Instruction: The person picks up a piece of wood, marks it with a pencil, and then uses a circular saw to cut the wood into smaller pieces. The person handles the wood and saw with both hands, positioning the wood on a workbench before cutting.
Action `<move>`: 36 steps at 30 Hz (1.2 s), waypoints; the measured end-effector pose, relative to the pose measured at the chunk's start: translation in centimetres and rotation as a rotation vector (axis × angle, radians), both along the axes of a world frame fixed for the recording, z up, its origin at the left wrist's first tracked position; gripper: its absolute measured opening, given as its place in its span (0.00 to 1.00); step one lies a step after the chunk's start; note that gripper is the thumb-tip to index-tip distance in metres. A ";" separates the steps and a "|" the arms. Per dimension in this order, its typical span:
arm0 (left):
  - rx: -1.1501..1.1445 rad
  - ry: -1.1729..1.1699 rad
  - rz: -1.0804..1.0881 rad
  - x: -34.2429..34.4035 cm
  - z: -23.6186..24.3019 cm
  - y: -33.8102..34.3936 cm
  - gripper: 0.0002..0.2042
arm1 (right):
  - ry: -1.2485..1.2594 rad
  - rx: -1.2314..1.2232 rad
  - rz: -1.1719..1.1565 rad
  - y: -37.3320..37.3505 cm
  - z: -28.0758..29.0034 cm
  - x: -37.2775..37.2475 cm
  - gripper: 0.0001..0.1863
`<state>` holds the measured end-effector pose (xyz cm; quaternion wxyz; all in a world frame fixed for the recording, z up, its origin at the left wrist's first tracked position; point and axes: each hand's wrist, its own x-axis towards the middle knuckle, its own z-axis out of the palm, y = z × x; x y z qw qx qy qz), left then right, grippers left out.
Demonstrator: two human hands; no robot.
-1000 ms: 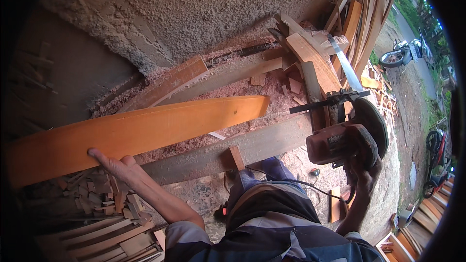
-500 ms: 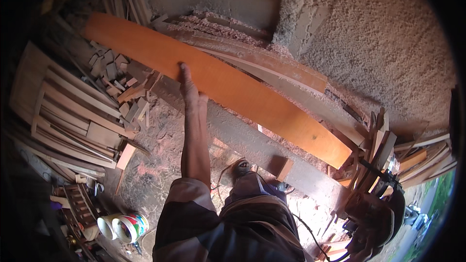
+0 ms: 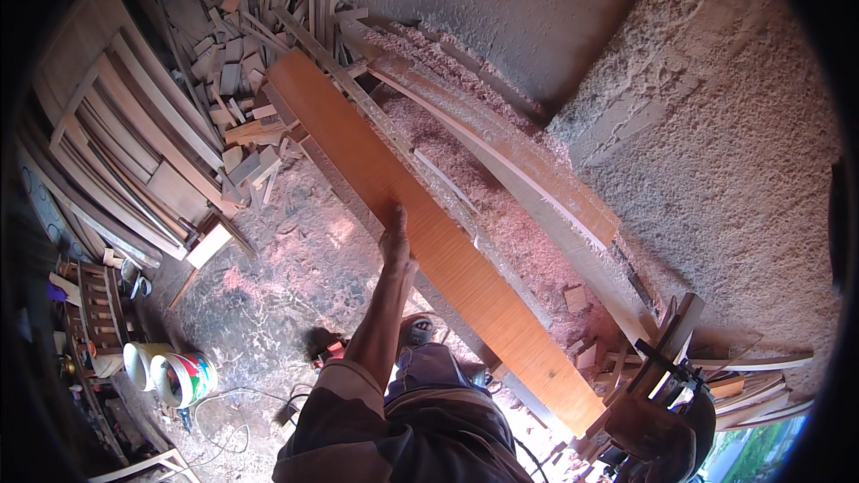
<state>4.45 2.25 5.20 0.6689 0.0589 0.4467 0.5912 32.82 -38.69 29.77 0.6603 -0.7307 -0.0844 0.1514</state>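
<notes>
A long, flat orange-brown wooden board [image 3: 429, 233] runs slantwise from the upper left down to the lower right. My left hand [image 3: 395, 241] grips its near edge around the middle, thumb on the upper face and the other fingers hidden underneath. Beneath the board and along its sides shows a dusty grey beam [image 3: 344, 192]. The board's lower right end reaches close to a dark, bulky machine [image 3: 658, 434], whose kind I cannot make out. My right hand is out of sight.
Beyond the board lies a long curved timber [image 3: 528, 165] amid wood shavings. Offcuts [image 3: 228, 63] are heaped at the upper left, beside stacked wooden frames [image 3: 125, 125]. White buckets [image 3: 183, 378] stand lower left. A red object [image 3: 329, 353] and a cable [image 3: 219, 434] lie on the floor.
The board has swung to a steeper slant, its lower right end nearer me, and now lies along the beam. My left hand still grips its edge. The view has shifted too.
</notes>
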 end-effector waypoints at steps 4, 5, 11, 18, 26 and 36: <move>-0.055 0.031 -0.073 -0.4 -2.7 -3.3 0.36 | 0.037 0.004 -0.006 0.6 -0.3 0.1 0.13; -0.059 0.035 -0.074 -0.5 -3.4 -4.0 0.36 | 0.038 0.007 -0.005 0.7 -0.3 0.0 0.13; -0.217 0.011 -0.132 -0.3 -6.8 -7.6 0.41 | 0.070 0.019 -0.028 0.6 -0.7 -0.3 0.13; -0.234 -0.015 -0.260 1.0 -8.1 -8.7 0.48 | 0.088 0.052 -0.167 -2.2 -0.8 -1.5 0.12; -0.254 0.080 -0.270 0.9 -7.5 -6.9 0.49 | 0.119 0.075 -0.245 -4.5 -0.2 -3.4 0.12; -0.248 -0.012 -0.245 0.5 -11.4 -8.4 0.46 | 0.144 0.098 -0.253 -7.0 0.0 -4.8 0.12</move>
